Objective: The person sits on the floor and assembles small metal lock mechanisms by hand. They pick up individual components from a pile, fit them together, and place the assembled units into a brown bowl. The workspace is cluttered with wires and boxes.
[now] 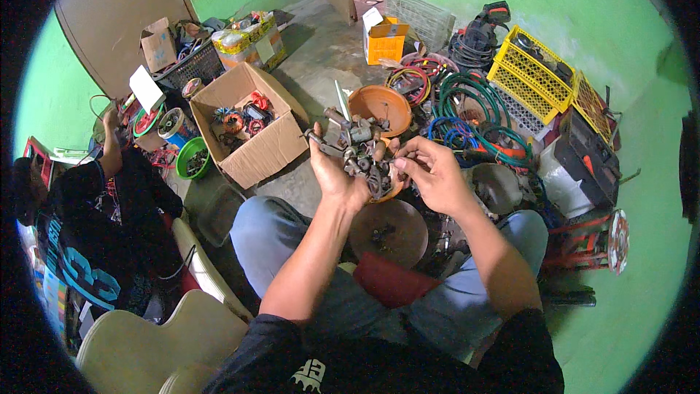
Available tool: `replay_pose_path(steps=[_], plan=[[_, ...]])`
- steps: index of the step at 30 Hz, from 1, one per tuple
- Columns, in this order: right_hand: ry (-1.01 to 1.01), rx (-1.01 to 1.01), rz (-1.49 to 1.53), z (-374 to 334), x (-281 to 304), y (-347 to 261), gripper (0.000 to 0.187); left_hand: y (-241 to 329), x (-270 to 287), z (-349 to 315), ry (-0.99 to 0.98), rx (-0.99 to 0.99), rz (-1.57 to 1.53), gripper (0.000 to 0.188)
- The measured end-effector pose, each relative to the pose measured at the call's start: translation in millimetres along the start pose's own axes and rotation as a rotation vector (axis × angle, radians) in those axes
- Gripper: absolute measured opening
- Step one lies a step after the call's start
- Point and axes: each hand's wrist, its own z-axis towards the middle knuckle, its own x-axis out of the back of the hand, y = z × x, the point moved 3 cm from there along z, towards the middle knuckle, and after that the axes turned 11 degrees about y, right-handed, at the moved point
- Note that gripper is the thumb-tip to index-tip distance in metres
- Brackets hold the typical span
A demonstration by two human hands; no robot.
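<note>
My left hand (339, 181) is palm up with its fingers curled around a cluster of dark, dirty metal parts (362, 147). Bolt-like ends and a grey cylinder stick out of the cluster. At its right side, the fingertips of my right hand (435, 174) are pinched together; what they hold is too small to name. Below, between my legs, sits a round brown pan (397, 242) with a few small dark pieces in it. Just beyond the cluster stands an orange bowl (390, 106). A second orange bowl is mostly hidden beneath the parts.
A cardboard box (251, 155) of cables and parts stands ahead left, beside a green bowl (192, 158). Coiled hoses (467, 98), yellow crates (532, 76) and a black toolbox (583, 164) crowd the right. Another person (124, 204) sits at left near a pale chair (164, 343).
</note>
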Motion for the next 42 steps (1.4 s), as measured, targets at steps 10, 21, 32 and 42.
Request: replay_pose_path(steps=[10, 21, 32, 42], plan=[[0.02, -0.219, 0.328, 0.4, -6.7, 17.0, 0.035, 4.7, 5.0, 1.9, 0.073, 0.038, -0.085, 0.067], [-0.018, -0.23, 0.536, -10.0, 9.1, 0.1, 0.025, -3.4, 3.1, 5.9, -0.073, 0.113, -0.294, 0.048], [0.252, -0.13, 0.23, -25.4, 101.4, 5.9, 0.01, -33.2, -23.2, 7.9, 0.088, 0.168, -0.037, 0.048], [0.636, -0.096, -0.736, -60.0, 217.1, 93.1, 0.015, -83.5, -21.2, 15.0, 0.132, 0.387, 0.272, 0.048]])
